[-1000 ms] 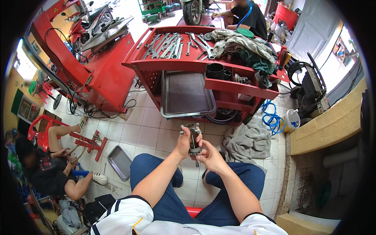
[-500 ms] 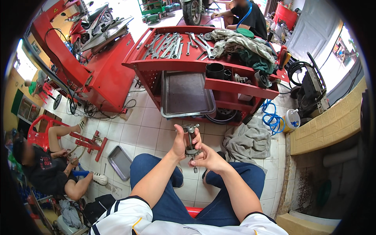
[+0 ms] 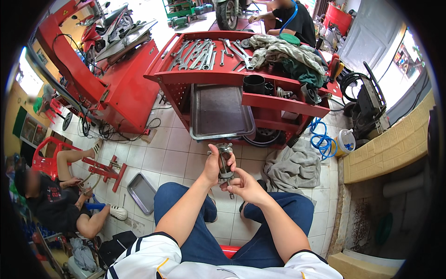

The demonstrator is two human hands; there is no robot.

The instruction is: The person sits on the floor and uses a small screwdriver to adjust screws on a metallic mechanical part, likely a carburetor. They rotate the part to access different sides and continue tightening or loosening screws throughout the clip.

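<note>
I hold a metal puller-like tool (image 3: 226,160) over the floor between my knees, its threaded rod hanging downward. My left hand (image 3: 214,166) is closed around its upper body, thumb raised along the side. Just below, my right hand (image 3: 242,186) has its fingers closed at the tool's lower ring and rod, partly hiding them. Beyond my hands stands a red tool cart (image 3: 172,74) with several wrenches (image 3: 200,53) and crumpled rags (image 3: 278,49) on top, and a metal tray (image 3: 218,116) on its lower level.
A person (image 3: 46,195) sits at lower left by a red frame (image 3: 107,169); another (image 3: 297,23) crouches behind the cart. A small tray (image 3: 141,190) and grey cloth (image 3: 292,167) lie on the floor. A red machine (image 3: 121,93), blue hose (image 3: 320,139) and yellow ledge (image 3: 381,144) flank me.
The tool has shifted and tilted slightly in my hands. My left hand sits a little higher, and my right fingers have moved slightly around the lower rod and ring.
</note>
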